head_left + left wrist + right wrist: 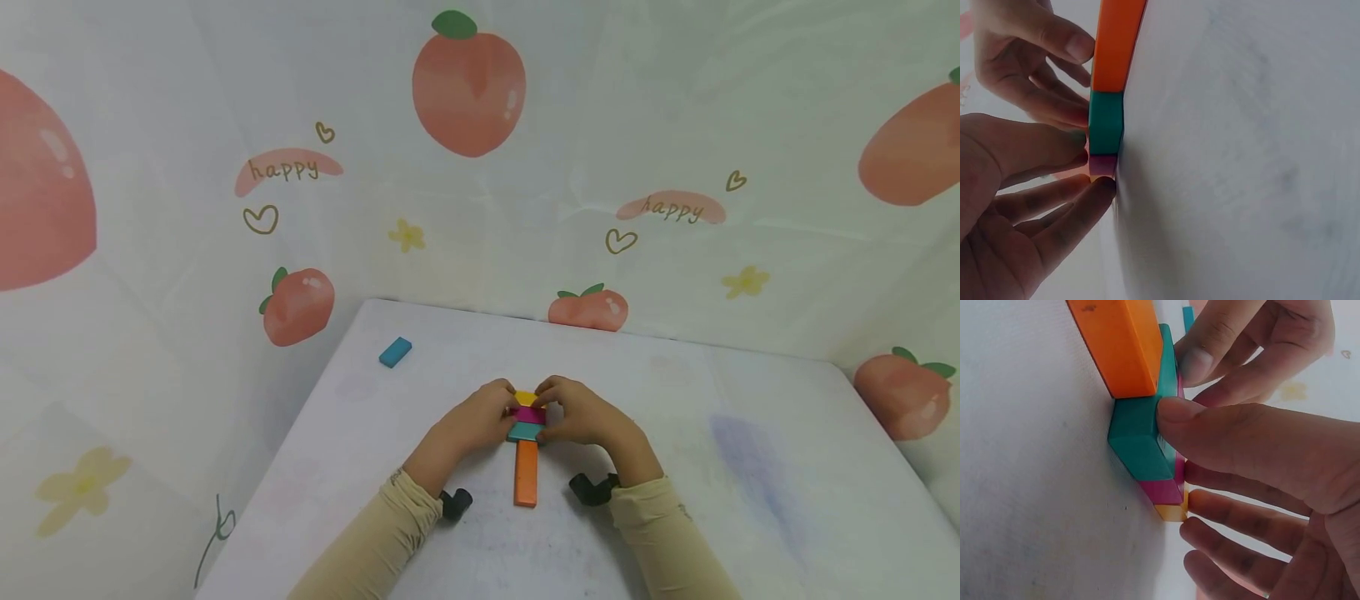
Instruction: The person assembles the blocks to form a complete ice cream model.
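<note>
On the white table lies a row of flat blocks: an orange bar, a teal block, a magenta block and a yellow block. They touch end to end, orange nearest me. My left hand touches the row from the left, fingertips by the magenta and yellow blocks. From the other side, my right hand rests its thumb on the teal block, and its lightly bent fingers touch near the magenta and yellow blocks. The fingertips partly cover the far blocks.
A blue block lies apart at the table's back left. Dark wrist devices show below the left wrist and the right wrist. A peach-printed cloth hangs behind the table, and a bluish smudge marks its right side.
</note>
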A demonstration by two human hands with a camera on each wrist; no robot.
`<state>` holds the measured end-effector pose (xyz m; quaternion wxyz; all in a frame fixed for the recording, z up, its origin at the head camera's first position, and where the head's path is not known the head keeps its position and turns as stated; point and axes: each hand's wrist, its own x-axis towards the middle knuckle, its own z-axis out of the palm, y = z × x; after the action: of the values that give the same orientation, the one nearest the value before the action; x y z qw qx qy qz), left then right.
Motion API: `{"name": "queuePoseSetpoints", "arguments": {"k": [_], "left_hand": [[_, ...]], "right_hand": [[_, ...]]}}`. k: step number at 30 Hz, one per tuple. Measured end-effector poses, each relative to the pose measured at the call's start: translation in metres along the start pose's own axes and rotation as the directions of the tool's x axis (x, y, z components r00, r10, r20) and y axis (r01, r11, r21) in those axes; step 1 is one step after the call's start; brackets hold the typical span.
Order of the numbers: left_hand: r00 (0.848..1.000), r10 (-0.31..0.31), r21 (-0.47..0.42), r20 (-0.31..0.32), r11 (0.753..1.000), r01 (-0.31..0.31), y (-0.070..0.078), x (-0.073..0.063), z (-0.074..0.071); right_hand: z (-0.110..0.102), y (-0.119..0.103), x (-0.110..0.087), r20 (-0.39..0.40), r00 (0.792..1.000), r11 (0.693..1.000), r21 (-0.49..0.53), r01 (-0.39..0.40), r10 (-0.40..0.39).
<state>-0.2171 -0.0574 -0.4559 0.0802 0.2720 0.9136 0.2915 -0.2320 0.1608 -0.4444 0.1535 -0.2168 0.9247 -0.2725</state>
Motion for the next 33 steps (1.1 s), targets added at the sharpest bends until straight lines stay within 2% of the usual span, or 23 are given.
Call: {"name": "queuePoseSetpoints", "arguments": {"k": [4,6,11,14,18,23,28,33], "left_hand": [[0.999,-0.036,-0.045,-0.011,0.998,0.036,-0.007,0.000,-0.004],[0.998,-0.059,-0.040,-0.033,0.998,0.058,-0.013,0.000,-0.007],[0.987,-0.086,-0.021,-0.135,0.996,0.084,-0.030,-0.001,-0.019],[0.972,-0.111,-0.027,-0.208,0.994,0.107,-0.041,-0.004,-0.029],[0.942,-0.172,-0.055,-0.289,0.985,0.163,-0.054,-0.011,-0.045],[0.917,-0.234,-0.124,-0.322,0.971,0.204,-0.063,-0.020,-0.060],[0.899,-0.296,-0.195,-0.321,0.950,0.243,-0.066,-0.026,-0.066],[0.868,-0.327,-0.153,-0.375,0.945,0.290,-0.076,-0.030,-0.069]], "right_hand": [[0.000,-0.001,0.000,-0.002,1.000,1.000,-0.001,-0.006,0.006],[0.000,-0.002,0.000,-0.004,1.000,1.000,-0.005,-0.007,0.007],[0.001,-0.003,0.000,-0.005,1.000,1.000,-0.012,-0.006,0.006],[0.001,-0.003,0.000,-0.001,1.000,1.000,-0.009,-0.003,0.003],[0.000,-0.002,-0.001,0.004,1.000,1.000,-0.007,-0.004,0.004],[-0.001,-0.003,-0.002,0.001,1.000,1.000,-0.006,-0.014,0.014],[-0.002,-0.002,-0.004,0.003,1.000,1.000,0.002,-0.024,0.024],[-0.001,-0.003,-0.004,0.012,1.000,1.000,-0.002,-0.010,0.010]]}}
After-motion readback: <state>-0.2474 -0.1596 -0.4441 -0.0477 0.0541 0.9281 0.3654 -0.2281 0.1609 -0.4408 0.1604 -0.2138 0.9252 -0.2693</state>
